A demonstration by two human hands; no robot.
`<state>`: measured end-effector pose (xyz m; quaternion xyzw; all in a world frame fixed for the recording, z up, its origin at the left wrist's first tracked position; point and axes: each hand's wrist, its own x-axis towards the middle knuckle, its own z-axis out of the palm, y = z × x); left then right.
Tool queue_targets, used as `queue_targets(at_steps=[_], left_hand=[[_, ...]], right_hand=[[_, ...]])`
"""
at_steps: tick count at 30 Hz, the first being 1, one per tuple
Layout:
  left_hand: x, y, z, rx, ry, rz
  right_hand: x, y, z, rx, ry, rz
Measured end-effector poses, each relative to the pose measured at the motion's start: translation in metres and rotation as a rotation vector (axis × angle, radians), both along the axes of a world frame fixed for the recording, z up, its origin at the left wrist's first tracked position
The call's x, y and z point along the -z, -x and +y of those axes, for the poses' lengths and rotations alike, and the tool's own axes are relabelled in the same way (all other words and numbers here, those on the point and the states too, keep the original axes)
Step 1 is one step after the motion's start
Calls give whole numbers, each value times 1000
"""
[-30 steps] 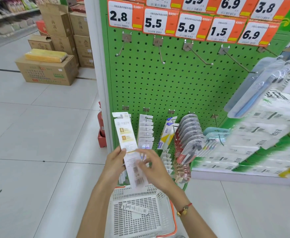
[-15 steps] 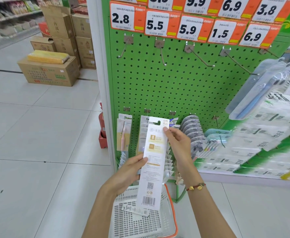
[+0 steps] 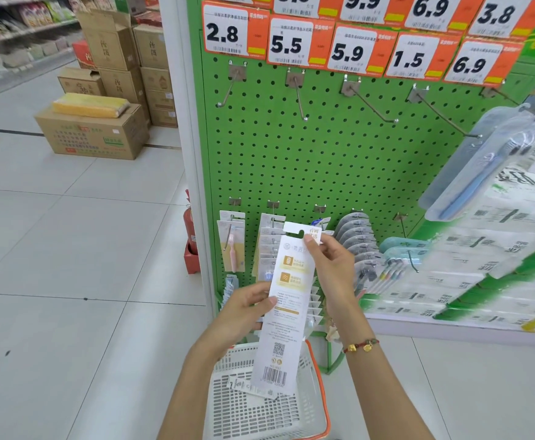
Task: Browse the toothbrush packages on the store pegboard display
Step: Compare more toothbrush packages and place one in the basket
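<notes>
Head camera looks down at a person who stands before a green metal pegboard [image 3: 323,160] in a store. Both hands hold one long white cardboard toothbrush package [image 3: 287,300], its printed back side with barcode turned to the viewer, upright and a little tilted, in front of the lower row of hooks. The right hand [image 3: 333,265] pinches the upper edge of the package near its hanging hole, fingers closed on the card. The left hand [image 3: 247,309] holds the left edge at the middle, thumb on the front, the other fingers behind it. On the right wrist sits a red cord bracelet with gold beads [image 3: 362,345].

Below the hands stands a white plastic shopping basket with an orange rim [image 3: 318,404]; a small white package [image 3: 247,386] lies inside it. On the pegboard, left of the held package, hangs a clear pack with a pink toothbrush [image 3: 233,249]. Orange and white price tags [image 3: 359,50] run along the top. Brown cardboard boxes [image 3: 95,133] stand on the tiled floor at the left.
</notes>
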<state>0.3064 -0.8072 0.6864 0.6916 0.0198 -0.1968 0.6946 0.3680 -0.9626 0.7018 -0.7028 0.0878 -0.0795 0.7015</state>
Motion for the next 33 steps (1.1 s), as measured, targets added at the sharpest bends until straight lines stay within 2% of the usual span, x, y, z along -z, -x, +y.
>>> queue_targets(at_steps=[5,11,15,21,24,29,33], left_hand=[[2,1,-3,-74,26,-1],[-4,2,-8,-123,119,-21],[-2,1,-11,-236,165,18],[-6,-3,-1,-552,318,-10],[-6,-5,9,-676,329,-27],[-7,-4,19,-751,341,-50],[-5,-4,17,-747,349,-13]], right_hand=[[6,-1,1,-145,37,60],[16,-3,8,-96,127,64],[14,1,12,-91,361,-29],[17,22,16,-442,603,-167],[21,30,22,-522,668,-203],[28,40,27,-537,828,-195],[30,40,28,-524,841,-167]])
